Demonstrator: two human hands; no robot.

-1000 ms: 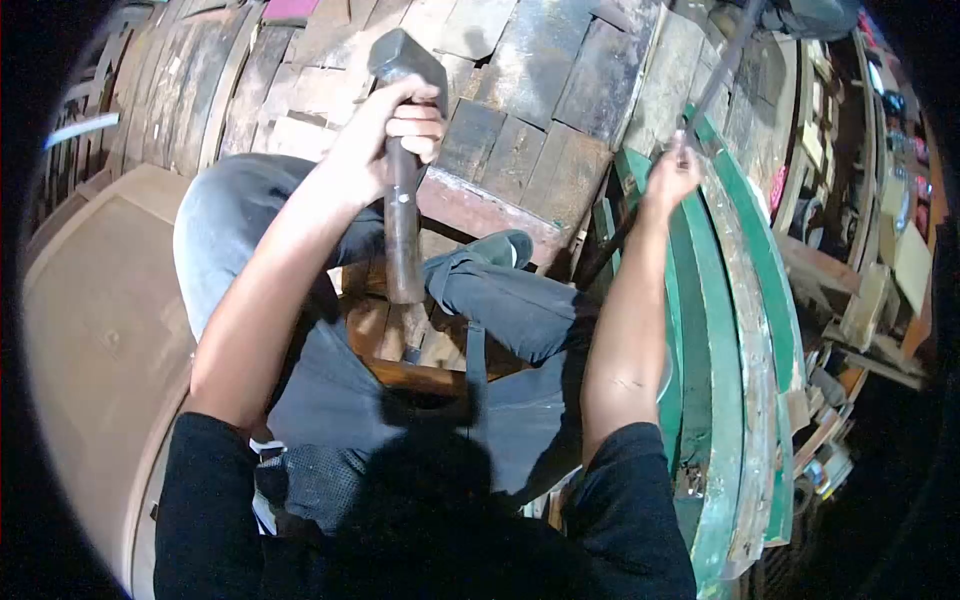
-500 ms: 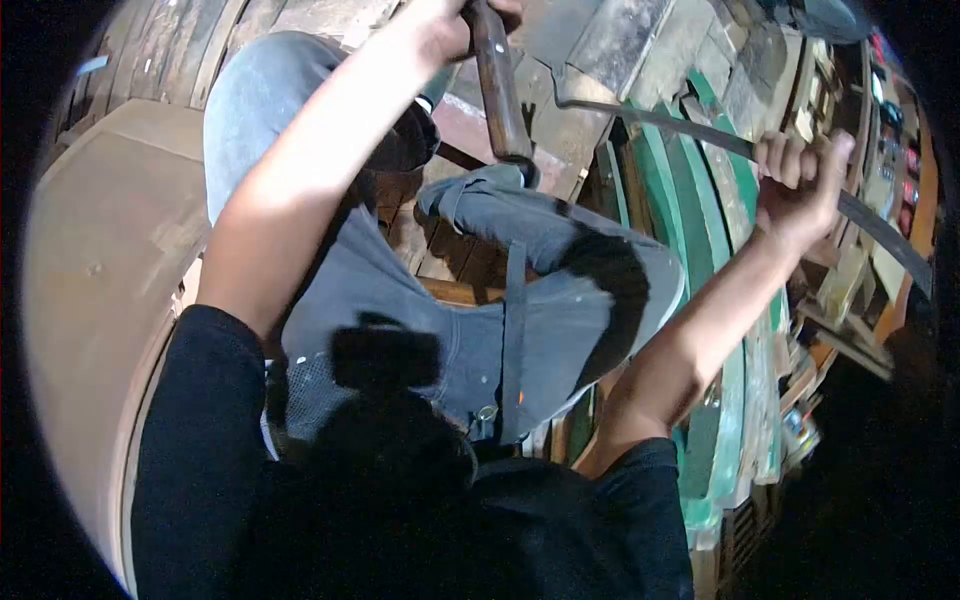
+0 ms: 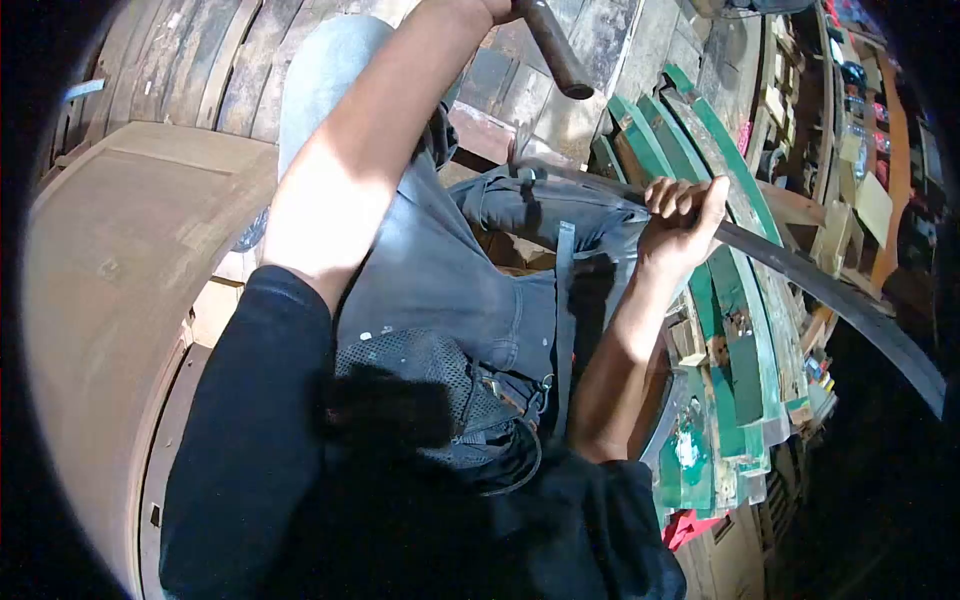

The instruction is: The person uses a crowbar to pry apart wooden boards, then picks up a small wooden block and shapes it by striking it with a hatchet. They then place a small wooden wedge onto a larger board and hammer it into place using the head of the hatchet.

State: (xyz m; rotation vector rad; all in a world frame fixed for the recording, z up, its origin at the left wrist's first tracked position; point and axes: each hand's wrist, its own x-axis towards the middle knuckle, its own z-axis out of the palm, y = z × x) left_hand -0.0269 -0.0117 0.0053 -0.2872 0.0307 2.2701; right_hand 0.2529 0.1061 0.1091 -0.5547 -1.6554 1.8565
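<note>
I have the left hand [image 3: 488, 9] at the top edge of the head view, cut off there, so only part of it reaches me; it is closed round the handle of a hammer [image 3: 556, 52], though I can't tell how far each finger wraps. The hammer's head is out of view, and the butt of its handle slants down and to the right, above the floorboards [image 3: 486, 76] and near the end of a dark red beam [image 3: 482, 136].

On the other side I have the right hand [image 3: 680, 230] with its fingers curled over a long, dark, bent bar [image 3: 800, 268], the thumb standing up alongside. One end of the bar is near the bent leg of the grey trousers [image 3: 430, 280], blurred where it stops; the other curves away towards the right border of the view. In between it crosses in front of the green boards [image 3: 745, 380], stacked lengthwise, from their left edge past their right edge; I can't tell whether it touches them.

A red cloth [image 3: 688, 530] pokes out by the near end of the stack. A mesh pouch [image 3: 410, 365] rests across the lap, and a brown panel [image 3: 110, 270] fills the left, its upper edge against the planks
</note>
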